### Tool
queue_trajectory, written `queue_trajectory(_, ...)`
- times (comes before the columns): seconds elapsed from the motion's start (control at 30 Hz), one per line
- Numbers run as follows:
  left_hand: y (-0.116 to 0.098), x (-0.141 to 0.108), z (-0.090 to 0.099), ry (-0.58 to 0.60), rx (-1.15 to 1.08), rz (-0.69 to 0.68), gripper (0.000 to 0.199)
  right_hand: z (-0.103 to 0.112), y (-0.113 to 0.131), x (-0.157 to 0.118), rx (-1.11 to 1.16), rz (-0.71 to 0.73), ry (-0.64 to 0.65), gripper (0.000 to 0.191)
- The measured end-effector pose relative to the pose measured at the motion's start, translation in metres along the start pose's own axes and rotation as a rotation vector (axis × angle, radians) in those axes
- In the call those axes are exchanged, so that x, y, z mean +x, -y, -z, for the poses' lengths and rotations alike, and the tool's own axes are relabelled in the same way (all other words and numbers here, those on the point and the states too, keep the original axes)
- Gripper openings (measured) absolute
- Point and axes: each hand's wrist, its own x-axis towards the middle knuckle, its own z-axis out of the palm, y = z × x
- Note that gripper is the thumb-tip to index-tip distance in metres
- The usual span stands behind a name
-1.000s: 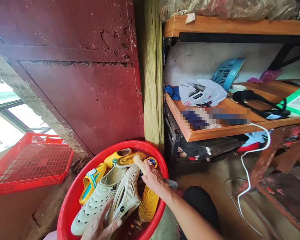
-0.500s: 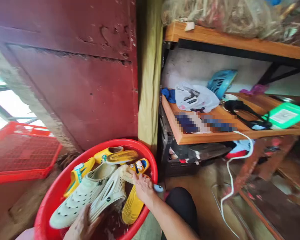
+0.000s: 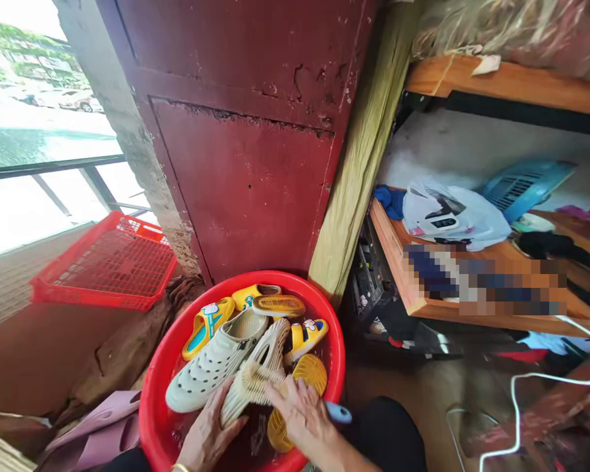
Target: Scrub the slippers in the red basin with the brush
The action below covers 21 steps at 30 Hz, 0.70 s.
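Note:
My left hand (image 3: 207, 425) grips the near end of a white clog (image 3: 274, 337), which is tilted on its side in a red basin (image 3: 150, 387). In my right hand (image 3: 302, 414) is a scrub brush (image 3: 338, 412) with a pale blue handle end; its cream bristles press on the clog. A second white clog (image 3: 201, 373) with round holes lies just left of it. Around them are yellow sandals (image 3: 207, 326), some turned sole up, such as the yellow sole (image 3: 311, 373). Water shows in the bottom of the basin.
Pink slippers (image 3: 101, 426) lie left of the basin, and a red plastic crate (image 3: 113, 262) stands behind them. A maroon door (image 3: 246, 183) rises beyond. To the right, a wooden shelf (image 3: 415, 305) holds a plastic bag (image 3: 452, 213); a white cable (image 3: 516, 406) hangs down.
The view has swung left, so the basin appears farther right. My right hand has drawn the brush from the clog's far end towards its near end, and the clog has turned in my left hand.

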Motion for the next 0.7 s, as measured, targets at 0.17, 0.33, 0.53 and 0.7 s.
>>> queue_trajectory(0.17, 0.005, -0.003, -0.005, 0.006, 0.067, -0.055, 0.071, 0.022, -0.016, 0.030, -0.152, -0.083, 0.049, 0.087)
queue_trajectory(0.33, -0.002, -0.006, -0.003, -0.007, 0.114, -0.054, 0.071, 0.035, -0.025, 0.056, -0.180, -0.134, 0.035, 0.080)
queue_trajectory(0.53, 0.000, -0.008, -0.004, -0.054, 0.103, -0.090, 0.062, 0.012, 0.007, 0.030, -0.148, 0.098, -0.033, 0.087)
queue_trajectory(0.7, -0.002, -0.010, 0.000, -0.027, 0.087, -0.090, 0.072, 0.039, -0.042, 0.078, -0.157, -0.211, 0.118, 0.077)
